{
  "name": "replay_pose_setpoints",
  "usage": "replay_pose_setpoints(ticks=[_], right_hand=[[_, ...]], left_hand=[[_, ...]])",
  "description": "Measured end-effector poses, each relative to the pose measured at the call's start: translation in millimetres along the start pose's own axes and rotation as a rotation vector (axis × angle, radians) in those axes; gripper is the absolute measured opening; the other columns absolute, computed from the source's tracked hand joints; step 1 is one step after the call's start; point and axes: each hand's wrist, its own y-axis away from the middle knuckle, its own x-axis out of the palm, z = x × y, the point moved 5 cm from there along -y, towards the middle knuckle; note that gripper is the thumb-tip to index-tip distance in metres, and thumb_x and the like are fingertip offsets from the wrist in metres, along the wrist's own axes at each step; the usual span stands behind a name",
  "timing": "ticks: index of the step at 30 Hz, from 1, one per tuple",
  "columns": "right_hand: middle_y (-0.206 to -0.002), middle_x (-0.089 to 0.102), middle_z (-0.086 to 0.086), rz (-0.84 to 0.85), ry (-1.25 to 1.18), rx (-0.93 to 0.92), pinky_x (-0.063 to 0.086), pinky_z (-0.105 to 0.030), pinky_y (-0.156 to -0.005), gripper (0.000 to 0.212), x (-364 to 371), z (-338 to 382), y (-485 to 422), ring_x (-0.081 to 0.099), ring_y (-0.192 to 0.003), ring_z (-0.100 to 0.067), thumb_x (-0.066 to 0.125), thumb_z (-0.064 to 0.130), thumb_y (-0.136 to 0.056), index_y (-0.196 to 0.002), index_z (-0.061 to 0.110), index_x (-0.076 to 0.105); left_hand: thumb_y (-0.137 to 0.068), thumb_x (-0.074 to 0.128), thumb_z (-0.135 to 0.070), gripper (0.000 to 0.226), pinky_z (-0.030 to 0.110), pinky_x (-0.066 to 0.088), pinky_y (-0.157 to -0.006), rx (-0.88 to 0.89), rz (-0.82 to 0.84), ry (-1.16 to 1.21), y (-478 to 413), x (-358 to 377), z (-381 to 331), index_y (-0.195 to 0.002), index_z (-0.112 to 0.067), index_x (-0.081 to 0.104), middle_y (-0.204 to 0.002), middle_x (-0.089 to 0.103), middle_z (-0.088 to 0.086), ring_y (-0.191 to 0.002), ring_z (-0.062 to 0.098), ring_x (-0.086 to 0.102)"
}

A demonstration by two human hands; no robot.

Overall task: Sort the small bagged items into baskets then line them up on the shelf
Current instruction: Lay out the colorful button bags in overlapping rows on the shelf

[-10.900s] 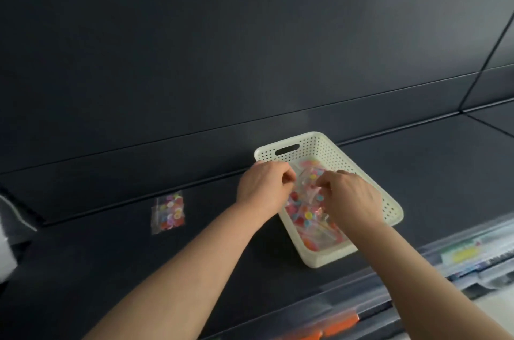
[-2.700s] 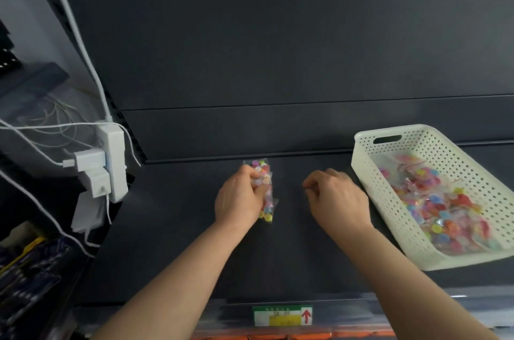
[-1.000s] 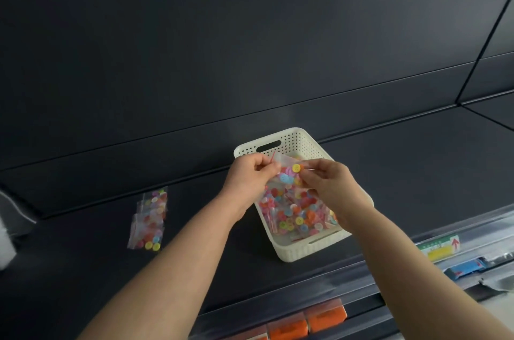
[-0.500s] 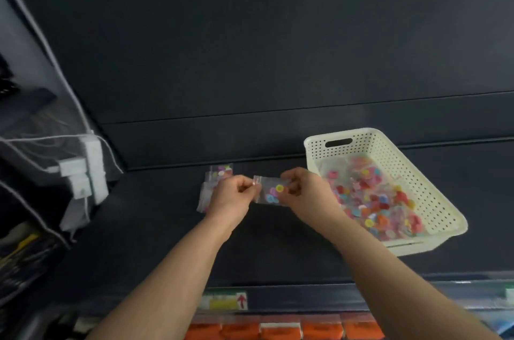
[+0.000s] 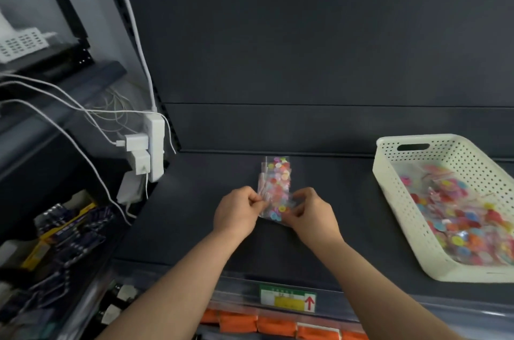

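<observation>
A small clear bag of buttons [image 5: 279,210] is held low over the dark shelf [image 5: 194,214], about midway between its back edge and its front edge. Its left edge is pinched between thumb and forefinger of the left hand [image 5: 236,211], and its right edge is pinched by the curled fingertips of the right hand [image 5: 314,214]. The other fingers of both hands are folded in; none are spread. Whether the bag already rests on the shelf cannot be told.

The deciding relation is found directly beyond the fingers. A row of bags [image 5: 276,173] is laid flat on the shelf, each overlapping the next, with its long axis running from the back edge straight toward the front edge. The held bag is placed at the near end of that row, over or against the nearest laid bag, and seems turned slightly off the row's line. The two hands are set one on each side of that axis, equally near.

The white perforated basket [image 5: 397,200] stands well apart toward the right end of the shelf, on the right hand's side, and many more bagged buttons [image 5: 459,214] are heaped in it.

The step in hand is judged to be the adding of this bag to the row. The bag would need to be squared to the row's axis and let go by both hands. A further reach to the basket would fall more naturally to the right hand.
</observation>
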Motion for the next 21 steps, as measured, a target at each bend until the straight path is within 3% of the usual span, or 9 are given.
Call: replay_pose_setpoints(ticks=[3, 6, 11, 18, 21], right_hand=[[-0.091, 0.063, 0.003, -0.072, 0.031, -0.001, 0.044, -0.024, -0.067, 0.049, 2, 2, -3, 0.058, -0.083, -0.012, 0.074, 0.022, -0.080, -0.120, 0.017, 0.048], [-0.102, 0.061, 0.006, -0.119, 0.055, -0.027, 0.051, -0.028, -0.072, 0.048, 5, 6, -5, 0.059, -0.084, -0.009, 0.073, 0.023, -0.080, -0.121, 0.022, 0.048], [-0.106, 0.060, 0.011, -0.160, 0.119, -0.051, 0.055, -0.033, -0.075, 0.044, 8, 12, -9, 0.061, -0.089, -0.008, 0.071, 0.032, -0.083, -0.122, 0.028, 0.050], [-0.110, 0.056, 0.009, -0.102, 0.269, -0.062, 0.054, -0.032, -0.076, 0.039, 9, 16, -12, 0.060, -0.095, -0.010, 0.065, 0.036, -0.087, -0.122, 0.025, 0.054], [-0.112, 0.055, 0.010, -0.090, 0.261, -0.073, 0.054, -0.031, -0.076, 0.041, 0, 20, -10, 0.060, -0.095, -0.009, 0.068, 0.036, -0.084, -0.122, 0.029, 0.053]], left_hand=[[-0.089, 0.067, -0.040, 0.017, 0.034, 0.053, -0.066, 0.045, 0.016, -0.059, -10, 3, -1, -0.089, -0.023, 0.062, -0.080, 0.065, -0.009, -0.076, 0.012, 0.062], [-0.087, 0.067, -0.044, 0.025, 0.031, 0.048, -0.064, 0.076, 0.027, -0.088, -16, 6, 3, -0.101, -0.026, 0.056, -0.088, 0.067, -0.010, -0.082, 0.012, 0.063], [-0.087, 0.065, -0.048, 0.027, 0.035, 0.053, -0.069, 0.112, 0.057, -0.131, -19, 7, 12, -0.100, -0.025, 0.062, -0.093, 0.067, -0.009, -0.085, 0.013, 0.063], [-0.080, 0.068, -0.059, 0.055, 0.034, 0.053, -0.070, 0.050, 0.136, -0.167, -26, 4, 14, -0.117, -0.022, 0.051, -0.103, 0.064, -0.006, -0.091, 0.014, 0.062], [-0.077, 0.069, -0.061, 0.068, 0.032, 0.050, -0.064, 0.028, 0.086, -0.112, -25, -3, 6, -0.124, -0.020, 0.042, -0.101, 0.065, -0.003, -0.089, 0.016, 0.063]])
